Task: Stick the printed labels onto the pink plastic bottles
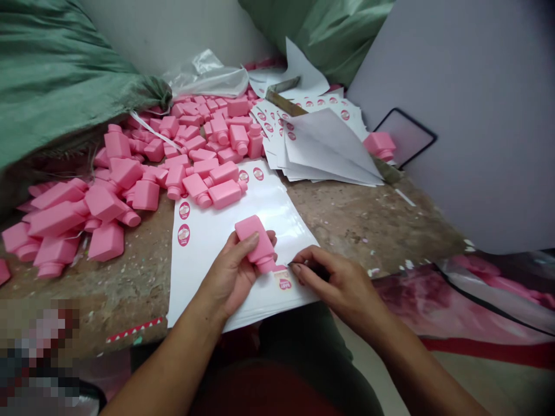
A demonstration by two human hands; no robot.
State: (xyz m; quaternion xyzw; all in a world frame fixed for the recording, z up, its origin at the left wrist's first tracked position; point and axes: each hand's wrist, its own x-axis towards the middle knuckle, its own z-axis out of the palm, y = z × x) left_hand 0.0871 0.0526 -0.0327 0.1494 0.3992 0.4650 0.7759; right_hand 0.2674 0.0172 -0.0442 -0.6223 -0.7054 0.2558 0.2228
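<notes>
In my left hand point(234, 271) is a small pink plastic bottle point(255, 240), tilted so that its neck points down and to the right. My fingers and thumb wrap round its body. Just under the neck, a pink and cream label point(284, 281) shows near the front edge of the white sticker sheets point(225, 254). My right hand point(325, 277) is closed in a pinch beside this label, its fingertips at the label's upper right. A small dark tip shows at these fingers, but what they hold is unclear.
A heap of pink bottles point(195, 133) covers the back left of the worn table point(351, 225). More label sheets point(329, 144) lie at the back right, with a metal bar point(284, 103) on them. A green sack point(65, 86) rises at left. One bottle point(380, 145) stands by the grey panel point(477, 115).
</notes>
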